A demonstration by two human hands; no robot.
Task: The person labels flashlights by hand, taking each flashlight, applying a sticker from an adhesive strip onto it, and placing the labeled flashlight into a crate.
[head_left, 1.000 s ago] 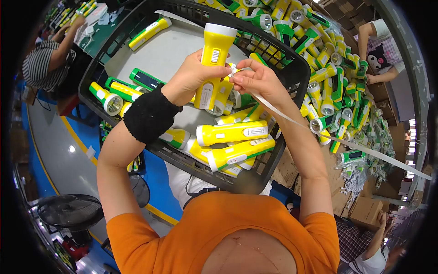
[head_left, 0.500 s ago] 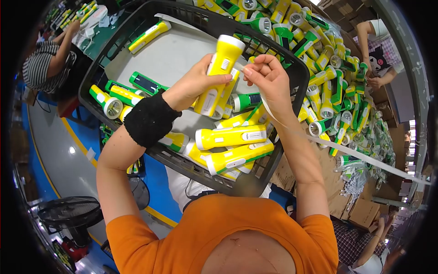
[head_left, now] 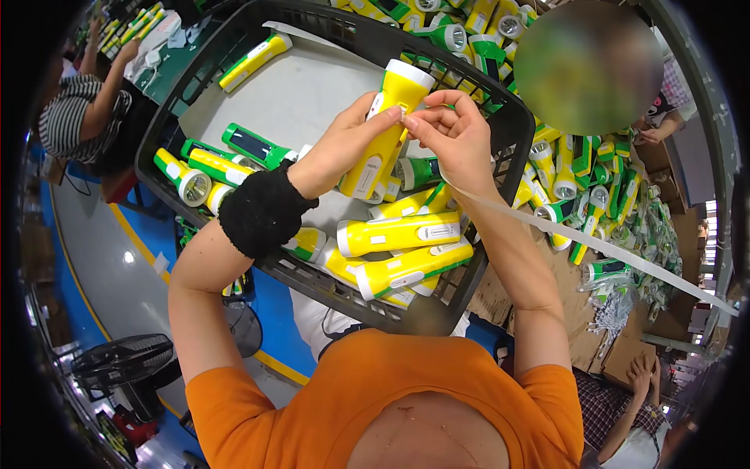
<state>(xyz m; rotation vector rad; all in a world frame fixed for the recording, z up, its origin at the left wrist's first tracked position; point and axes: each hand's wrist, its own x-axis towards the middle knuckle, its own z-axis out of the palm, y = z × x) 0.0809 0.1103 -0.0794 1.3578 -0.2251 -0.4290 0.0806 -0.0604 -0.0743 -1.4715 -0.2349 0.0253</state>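
Note:
My left hand (head_left: 340, 144), with a black band on its wrist, is wrapped round a yellow flashlight (head_left: 381, 144) whose white head points up. The left thumb presses on the flashlight's upper body. My right hand (head_left: 453, 141) is pinched close against the same spot; whatever lies between its fingertips is too small to make out. A long white strip (head_left: 594, 244) runs from beside the right hand toward the lower right. Under both hands, several yellow and green flashlights (head_left: 402, 233) lie in a black crate (head_left: 375, 316) on a light lining.
Beyond the crate's right side lies a large pile of flashlights (head_left: 598, 203), with bagged ones lower down. A co-worker in stripes (head_left: 74, 113) sits at the left, and another person's hands (head_left: 642, 375) touch a carton (head_left: 623, 358). A black fan (head_left: 125, 359) stands at lower left.
The flashlight has turned and shifted slightly right in my left hand. My right hand has moved in against its body. A blurred round patch now covers part of the pile at the upper right.

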